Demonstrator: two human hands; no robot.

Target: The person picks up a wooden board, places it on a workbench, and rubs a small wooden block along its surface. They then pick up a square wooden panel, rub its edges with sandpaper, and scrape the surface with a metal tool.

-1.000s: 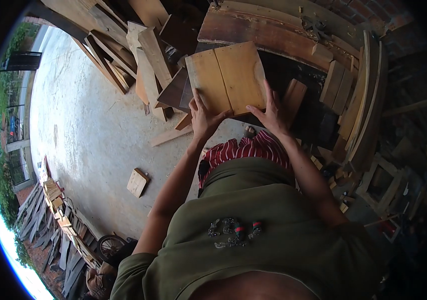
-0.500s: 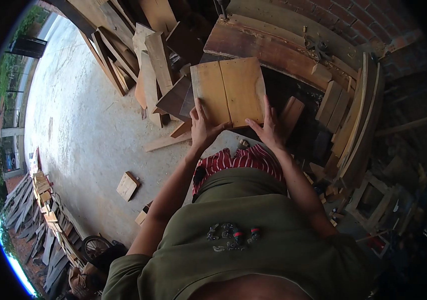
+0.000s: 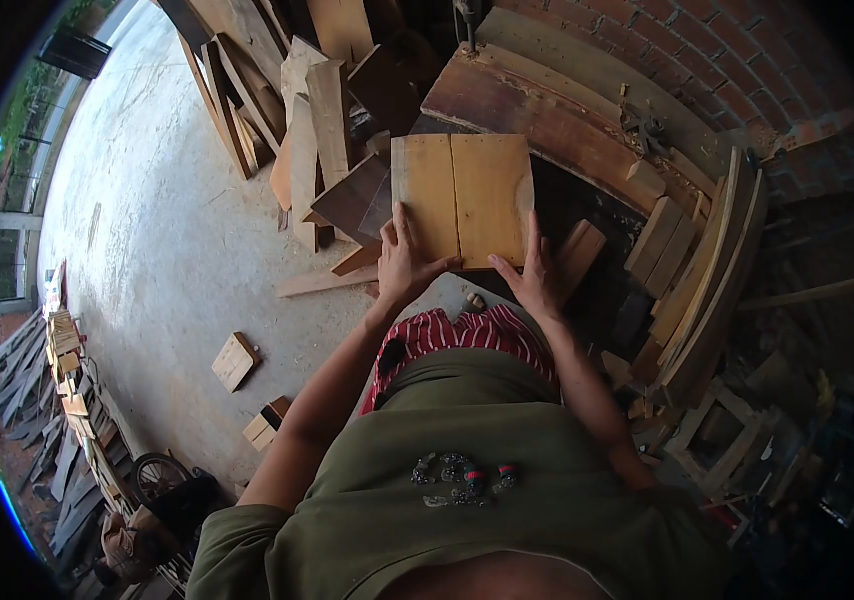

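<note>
A yellowish, roughly square wooden panel [image 3: 462, 195] with a dark seam down its middle is held out in front of my body. My left hand [image 3: 409, 262] grips its lower left corner, fingers along the side and thumb by the bottom edge. On the opposite corner, my right hand [image 3: 535, 272] holds it the same way. Small dark dots run along the panel's top edge. What lies under the panel is hidden.
Boards [image 3: 319, 140] lean in a pile ahead on the left. A long reddish-brown plank [image 3: 537, 125] lies on a bench ahead, near a brick wall [image 3: 667, 60]. Curved timbers [image 3: 717, 270] stand at right. A small wood block [image 3: 236, 362] lies on the concrete floor [image 3: 147, 250].
The panel looks straighter in view and sits slightly lower, still between both hands. The surroundings have shifted a little with the head's movement.
</note>
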